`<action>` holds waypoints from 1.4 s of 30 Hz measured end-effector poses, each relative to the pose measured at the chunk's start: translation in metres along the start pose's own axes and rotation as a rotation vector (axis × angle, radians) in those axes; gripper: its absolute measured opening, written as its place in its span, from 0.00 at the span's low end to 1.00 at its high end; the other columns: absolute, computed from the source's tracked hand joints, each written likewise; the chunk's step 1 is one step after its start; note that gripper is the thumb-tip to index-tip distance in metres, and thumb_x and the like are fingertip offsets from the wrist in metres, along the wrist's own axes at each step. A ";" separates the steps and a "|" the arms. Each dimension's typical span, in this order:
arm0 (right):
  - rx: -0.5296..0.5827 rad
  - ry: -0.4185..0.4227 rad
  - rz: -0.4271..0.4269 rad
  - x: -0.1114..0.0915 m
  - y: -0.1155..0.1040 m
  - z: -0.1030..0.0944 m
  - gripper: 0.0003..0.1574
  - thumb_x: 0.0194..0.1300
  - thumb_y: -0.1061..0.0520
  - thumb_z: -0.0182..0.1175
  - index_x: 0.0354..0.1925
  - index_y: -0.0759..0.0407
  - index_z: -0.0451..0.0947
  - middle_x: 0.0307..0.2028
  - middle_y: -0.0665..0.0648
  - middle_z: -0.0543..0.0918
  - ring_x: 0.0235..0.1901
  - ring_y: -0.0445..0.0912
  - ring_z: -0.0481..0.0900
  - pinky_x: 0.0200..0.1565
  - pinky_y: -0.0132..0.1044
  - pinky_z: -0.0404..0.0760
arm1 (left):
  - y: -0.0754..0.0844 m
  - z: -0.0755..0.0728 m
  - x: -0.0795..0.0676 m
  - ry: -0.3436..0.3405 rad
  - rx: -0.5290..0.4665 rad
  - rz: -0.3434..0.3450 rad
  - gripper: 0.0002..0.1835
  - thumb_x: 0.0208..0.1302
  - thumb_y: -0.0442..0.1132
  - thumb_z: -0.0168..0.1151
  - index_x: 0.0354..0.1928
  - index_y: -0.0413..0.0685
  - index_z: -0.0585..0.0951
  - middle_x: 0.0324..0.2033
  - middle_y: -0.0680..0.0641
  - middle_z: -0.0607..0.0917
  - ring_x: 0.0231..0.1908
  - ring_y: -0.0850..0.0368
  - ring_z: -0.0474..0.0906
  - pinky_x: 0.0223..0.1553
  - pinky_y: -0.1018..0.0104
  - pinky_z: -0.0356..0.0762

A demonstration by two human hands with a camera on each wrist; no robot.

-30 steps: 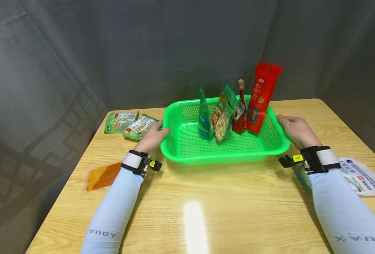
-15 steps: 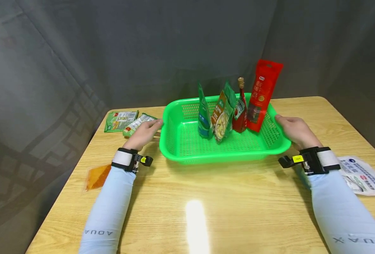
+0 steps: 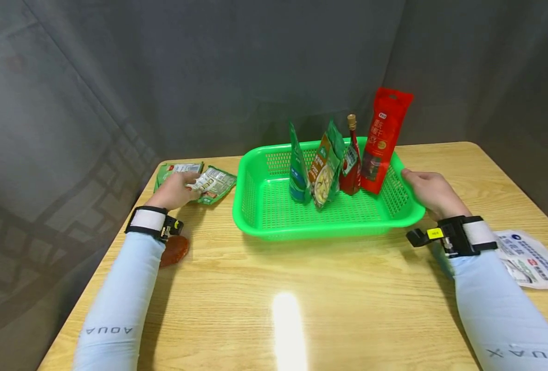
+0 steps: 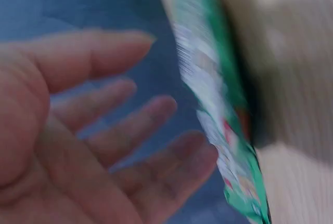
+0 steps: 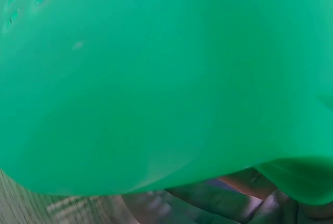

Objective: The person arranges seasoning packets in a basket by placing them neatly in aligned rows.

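My left hand [image 3: 173, 191] reaches over two flat green-and-white packets [image 3: 214, 184] at the back left. In the left wrist view its fingers [image 4: 151, 120] are spread and nearly straight, with the tips close by a blurred packet [image 4: 208, 78] and nothing between thumb and fingers. At the right end of a green plastic basket [image 3: 320, 233], my right hand [image 3: 433, 193] holds the rim; the fingers curl beneath it in the right wrist view, partly hidden. Standing in the basket are a green pouch [image 3: 298, 172], an orange-and-green pouch [image 3: 322, 178], a red bottle [image 3: 350, 172] and a tall red packet [image 3: 385, 139].
A reddish-brown flat packet [image 3: 175, 251] lies partly under my left forearm. A white printed bag [image 3: 531, 260] sits beside my right forearm, overlapped by the sleeve. A grey cloth [image 3: 274, 67] hangs behind the wooden table [image 3: 227, 309].
My left hand has let go of the basket's left end and moved left to the green packets. My right hand stays at the basket, which has barely moved.
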State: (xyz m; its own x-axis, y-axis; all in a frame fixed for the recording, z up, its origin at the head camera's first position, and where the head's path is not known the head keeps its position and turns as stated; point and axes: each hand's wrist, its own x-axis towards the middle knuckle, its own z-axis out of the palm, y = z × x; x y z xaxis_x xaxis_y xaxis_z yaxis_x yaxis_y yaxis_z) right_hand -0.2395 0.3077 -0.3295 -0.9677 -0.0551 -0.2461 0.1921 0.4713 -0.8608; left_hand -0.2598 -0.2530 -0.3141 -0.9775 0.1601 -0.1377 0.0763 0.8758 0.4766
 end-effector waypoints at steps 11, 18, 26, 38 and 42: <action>-0.046 0.016 -0.008 -0.002 0.001 -0.001 0.51 0.75 0.31 0.37 0.76 0.67 0.47 0.35 0.56 0.78 0.21 0.40 0.78 0.26 0.38 0.80 | -0.016 0.024 0.017 -0.119 0.317 0.035 0.38 0.60 0.26 0.64 0.73 0.34 0.62 0.66 0.26 0.66 0.65 0.28 0.63 0.62 0.40 0.65; -0.047 0.021 -0.002 -0.001 0.001 0.000 0.52 0.74 0.30 0.36 0.76 0.68 0.47 0.50 0.69 0.75 0.24 0.40 0.79 0.28 0.37 0.80 | -0.022 0.031 0.030 -0.102 0.481 0.049 0.34 0.67 0.27 0.58 0.75 0.43 0.62 0.71 0.31 0.62 0.67 0.27 0.59 0.66 0.37 0.56; -0.020 0.011 -0.005 0.001 0.001 0.001 0.52 0.75 0.31 0.35 0.76 0.69 0.47 0.62 0.73 0.64 0.30 0.37 0.78 0.33 0.34 0.81 | -0.025 0.028 0.035 0.100 0.500 0.172 0.18 0.71 0.27 0.53 0.58 0.42 0.82 0.52 0.34 0.83 0.49 0.33 0.79 0.50 0.40 0.76; -0.013 0.015 -0.005 0.000 0.001 0.003 0.52 0.75 0.31 0.36 0.76 0.68 0.47 0.64 0.74 0.64 0.35 0.40 0.79 0.34 0.34 0.81 | -0.007 -0.016 0.028 0.300 0.531 0.279 0.10 0.58 0.26 0.67 0.39 0.46 0.90 0.34 0.39 0.88 0.31 0.39 0.83 0.31 0.41 0.78; 0.000 0.021 -0.011 0.000 0.001 0.003 0.52 0.75 0.31 0.37 0.76 0.69 0.48 0.55 0.69 0.71 0.29 0.38 0.80 0.32 0.36 0.82 | 0.005 -0.033 0.020 0.218 0.518 0.262 0.08 0.59 0.30 0.71 0.41 0.43 0.89 0.36 0.40 0.88 0.32 0.41 0.83 0.34 0.43 0.79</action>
State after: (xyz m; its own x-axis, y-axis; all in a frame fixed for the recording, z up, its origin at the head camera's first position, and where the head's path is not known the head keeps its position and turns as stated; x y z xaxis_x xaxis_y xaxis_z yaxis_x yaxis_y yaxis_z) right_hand -0.2383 0.3056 -0.3320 -0.9729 -0.0417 -0.2273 0.1815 0.4709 -0.8633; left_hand -0.2857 -0.2600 -0.2861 -0.9269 0.3506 0.1339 0.3511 0.9361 -0.0202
